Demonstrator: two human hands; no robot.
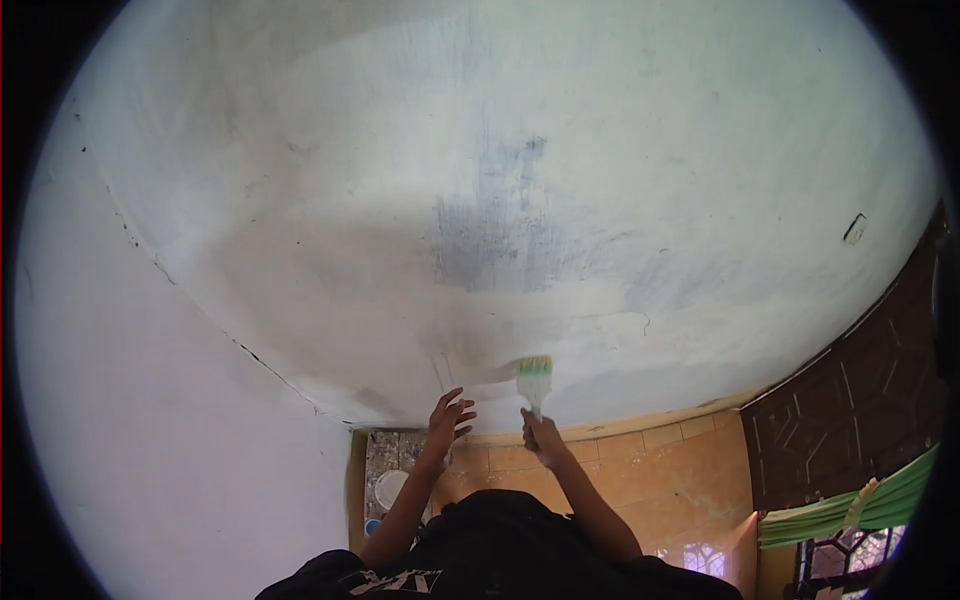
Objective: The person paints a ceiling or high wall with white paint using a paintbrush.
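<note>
My right hand (541, 436) is wrapped round the handle of a paintbrush (535, 378), low in front of the wall (650, 170). The brush points upward, its bristles greenish-yellow at the tip and its body coated with pale paint. To the left, my left hand (450, 425) is raised near the wall with fingers apart and nothing in it. Higher up, a dark blue-grey streaky patch (495, 240) marks the whitish wall. Shadows of hand and brush fall on the wall beside them.
A pale side wall (180, 430) meets the main wall at a cracked corner on the left. Below lies an orange tiled floor (640, 465), with a white round container (392, 489) at lower left. A dark panelled door (830, 420) and green curtain (850, 512) are at right.
</note>
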